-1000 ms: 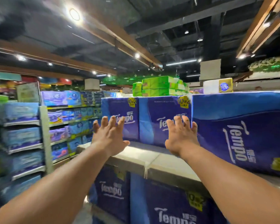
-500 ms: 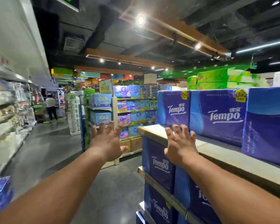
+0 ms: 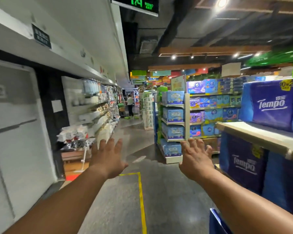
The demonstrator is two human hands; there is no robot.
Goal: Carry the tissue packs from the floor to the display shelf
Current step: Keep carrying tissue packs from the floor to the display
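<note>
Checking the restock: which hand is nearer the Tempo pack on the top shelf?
Right. The right hand is out over the aisle just left of the display shelf, below the Tempo pack. The left hand is farther left, mid-aisle.

Both bare forearms stretch forward and slightly upward from the bottom corners of the view, roughly parallel and well apart. The left hand (image 3: 107, 159) and the right hand (image 3: 195, 159) show their backs, fingers straight and spread, thumbs pointing inward, holding nothing.

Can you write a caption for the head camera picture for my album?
Two empty hands, left hand and right hand, reach over a shop aisle beside Tempo tissue packs.
</note>
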